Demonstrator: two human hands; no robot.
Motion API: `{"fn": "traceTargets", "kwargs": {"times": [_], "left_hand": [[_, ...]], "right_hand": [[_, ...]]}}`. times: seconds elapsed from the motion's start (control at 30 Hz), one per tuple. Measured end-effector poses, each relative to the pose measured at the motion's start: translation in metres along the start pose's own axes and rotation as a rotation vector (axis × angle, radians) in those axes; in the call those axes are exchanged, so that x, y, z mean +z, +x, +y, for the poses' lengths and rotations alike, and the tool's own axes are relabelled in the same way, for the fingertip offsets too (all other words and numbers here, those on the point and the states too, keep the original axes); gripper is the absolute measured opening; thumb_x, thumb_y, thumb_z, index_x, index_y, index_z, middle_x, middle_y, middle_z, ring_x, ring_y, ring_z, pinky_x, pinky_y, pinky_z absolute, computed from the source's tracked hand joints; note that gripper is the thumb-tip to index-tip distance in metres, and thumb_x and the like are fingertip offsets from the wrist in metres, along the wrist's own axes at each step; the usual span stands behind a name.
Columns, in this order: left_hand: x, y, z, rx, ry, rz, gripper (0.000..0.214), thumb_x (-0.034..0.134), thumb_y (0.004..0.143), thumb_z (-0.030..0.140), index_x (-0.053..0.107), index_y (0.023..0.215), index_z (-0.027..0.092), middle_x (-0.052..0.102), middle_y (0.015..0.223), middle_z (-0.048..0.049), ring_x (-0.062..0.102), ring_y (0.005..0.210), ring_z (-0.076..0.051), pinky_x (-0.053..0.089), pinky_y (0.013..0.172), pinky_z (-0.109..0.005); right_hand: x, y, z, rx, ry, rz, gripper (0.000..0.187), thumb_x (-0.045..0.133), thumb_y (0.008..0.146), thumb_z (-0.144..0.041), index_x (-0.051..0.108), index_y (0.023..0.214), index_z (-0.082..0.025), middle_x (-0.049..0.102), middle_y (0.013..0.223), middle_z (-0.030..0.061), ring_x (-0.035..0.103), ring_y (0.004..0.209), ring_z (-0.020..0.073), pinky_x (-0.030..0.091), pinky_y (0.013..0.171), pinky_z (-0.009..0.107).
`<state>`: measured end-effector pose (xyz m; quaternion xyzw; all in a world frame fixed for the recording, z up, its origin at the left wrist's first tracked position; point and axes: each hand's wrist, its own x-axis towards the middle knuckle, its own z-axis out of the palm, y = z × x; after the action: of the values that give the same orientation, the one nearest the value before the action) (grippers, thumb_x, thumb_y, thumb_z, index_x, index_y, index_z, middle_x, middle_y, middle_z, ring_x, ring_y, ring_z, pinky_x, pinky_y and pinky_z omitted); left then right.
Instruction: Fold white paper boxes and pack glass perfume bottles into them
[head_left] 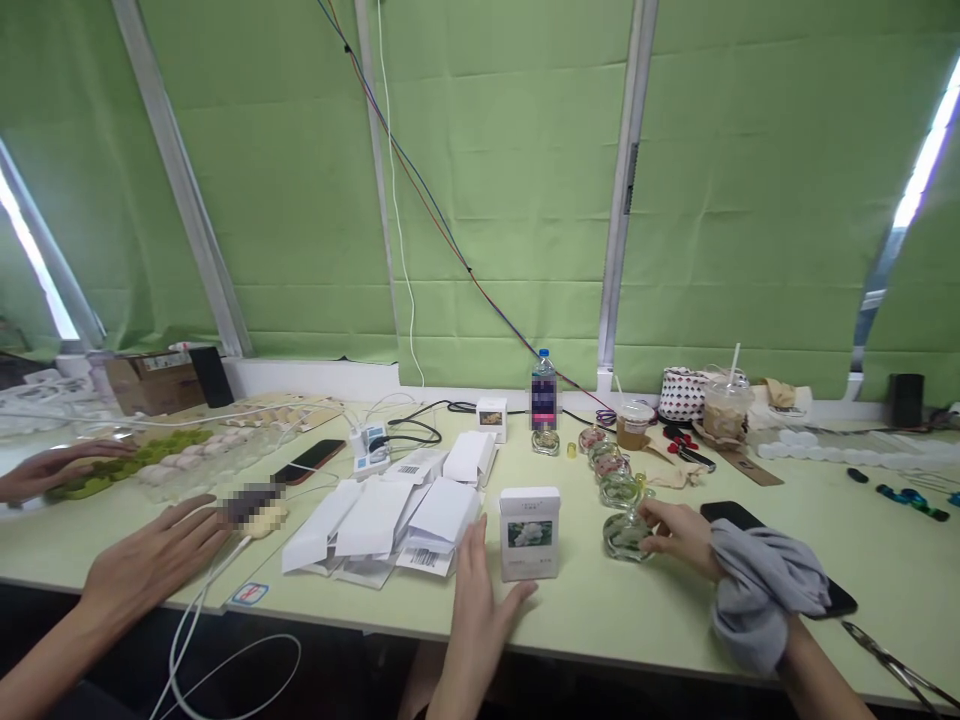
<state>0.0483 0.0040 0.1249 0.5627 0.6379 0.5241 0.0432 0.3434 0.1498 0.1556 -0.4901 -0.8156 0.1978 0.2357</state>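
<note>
Box pile [371, 517] left of a standing box [529, 550], glass bottles [620, 490] right (drink bottle [544, 390] behind), all on a table [592, 620].

On my feed, the right forearm [821, 670] wears a thick band of soft grey cloth [761, 595], bunched near the wrist into loose, puffy folds. The left forearm [461, 680] shows bare to the lower edge. Both the left grip [480, 595] and right grip [670, 535] are ungloved, with slender fingers.

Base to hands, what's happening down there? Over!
Left hand open beside upright white box. Right hand on glass bottle. White cartons piled further left.
</note>
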Motion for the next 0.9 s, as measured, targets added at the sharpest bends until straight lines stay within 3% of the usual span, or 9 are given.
{"fn": "traceTargets", "kwargs": {"times": [0.1, 0.2, 0.27, 0.33, 0.43, 0.53, 0.63, 0.77, 0.9], "left_hand": [[0.008, -0.026, 0.009, 0.253, 0.208, 0.193, 0.063, 0.061, 0.082, 0.03, 0.033, 0.138, 0.018, 0.044, 0.133, -0.0161, 0.044, 0.126, -0.031, 0.046, 0.099, -0.051], [0.023, -0.048, 0.025, 0.476, 0.226, 0.252, 0.05, 0.058, 0.083, 0.018, 0.041, 0.13, 0.015, 0.049, 0.119, -0.0165, 0.051, 0.114, -0.028, 0.051, 0.091, -0.043], [0.035, -0.054, 0.036, 0.566, 0.136, 0.199, 0.043, 0.052, 0.083, 0.011, 0.043, 0.125, 0.016, 0.052, 0.114, -0.0147, 0.053, 0.11, -0.025, 0.051, 0.089, -0.039], [0.046, -0.05, 0.048, 0.604, 0.041, 0.056, 0.042, 0.047, 0.084, 0.009, 0.042, 0.125, 0.018, 0.054, 0.113, -0.0138, 0.054, 0.109, -0.023, 0.052, 0.09, -0.037], [0.058, -0.03, 0.067, 0.514, -0.064, -0.196, 0.046, 0.043, 0.086, 0.01, 0.037, 0.131, 0.019, 0.05, 0.125, -0.0148, 0.049, 0.12, -0.023, 0.047, 0.099, -0.04], [0.071, -0.007, 0.081, 0.274, -0.2, -0.365, 0.049, 0.045, 0.086, 0.014, 0.037, 0.133, 0.017, 0.045, 0.136, -0.0148, 0.041, 0.13, -0.024, 0.036, 0.11, -0.045], [0.086, 0.007, 0.085, 0.095, -0.308, -0.507, 0.06, 0.055, 0.079, 0.018, 0.036, 0.137, 0.017, 0.044, 0.14, -0.0134, 0.038, 0.132, -0.025, 0.029, 0.113, -0.043], [0.098, 0.01, 0.081, -0.003, -0.331, -0.566, 0.051, 0.056, 0.075, 0.015, 0.047, 0.126, 0.016, 0.058, 0.123, -0.0115, 0.051, 0.116, -0.026, 0.038, 0.102, -0.04], [0.097, 0.008, 0.079, 0.023, -0.336, -0.57, 0.035, 0.052, 0.074, 0.012, 0.056, 0.109, 0.019, 0.063, 0.107, -0.0068, 0.056, 0.101, -0.022, 0.042, 0.091, -0.035]], "right_hand": [[0.002, -0.008, -0.01, -0.026, 0.034, -0.033, 0.016, 0.062, 0.058, -0.024, 0.051, 0.071, -0.024, 0.064, 0.069, -0.0002, 0.059, 0.058, 0.0193, 0.042, 0.058, 0.032], [0.006, -0.016, -0.017, -0.039, 0.058, -0.04, 0.015, 0.061, 0.059, -0.027, 0.052, 0.072, -0.025, 0.063, 0.069, -0.0004, 0.059, 0.058, 0.0199, 0.043, 0.058, 0.032], [0.009, -0.021, -0.02, -0.045, 0.073, -0.037, 0.015, 0.06, 0.061, -0.03, 0.053, 0.073, -0.026, 0.064, 0.07, 0.0005, 0.06, 0.058, 0.0209, 0.044, 0.06, 0.034], [0.012, -0.025, -0.021, -0.049, 0.09, -0.035, 0.014, 0.06, 0.063, -0.032, 0.055, 0.076, -0.027, 0.067, 0.074, 0.0031, 0.061, 0.06, 0.0224, 0.045, 0.061, 0.036], [0.008, -0.029, -0.015, -0.025, 0.124, 0.058, 0.021, 0.053, 0.072, -0.042, 0.059, 0.087, -0.027, 0.07, 0.085, 0.008, 0.063, 0.064, 0.025, 0.048, 0.063, 0.037], [-0.011, -0.03, 0.005, 0.057, 0.077, 0.26, 0.036, 0.038, 0.082, -0.053, 0.06, 0.093, -0.026, 0.069, 0.081, 0.007, 0.063, 0.065, 0.0257, 0.049, 0.07, 0.039], [-0.03, -0.023, 0.032, 0.139, 0.002, 0.332, 0.034, 0.036, 0.083, -0.049, 0.059, 0.09, -0.024, 0.068, 0.079, 0.0069, 0.063, 0.064, 0.0251, 0.049, 0.07, 0.04], [-0.03, -0.007, 0.056, 0.161, -0.059, 0.332, 0.025, 0.048, 0.071, -0.037, 0.062, 0.085, -0.022, 0.068, 0.086, 0.0119, 0.064, 0.069, 0.0264, 0.049, 0.074, 0.041], [-0.013, -0.002, 0.052, 0.12, -0.069, 0.304, 0.017, 0.058, 0.062, -0.028, 0.064, 0.077, -0.023, 0.069, 0.088, 0.012, 0.064, 0.08, 0.0289, 0.049, 0.079, 0.04]]}}
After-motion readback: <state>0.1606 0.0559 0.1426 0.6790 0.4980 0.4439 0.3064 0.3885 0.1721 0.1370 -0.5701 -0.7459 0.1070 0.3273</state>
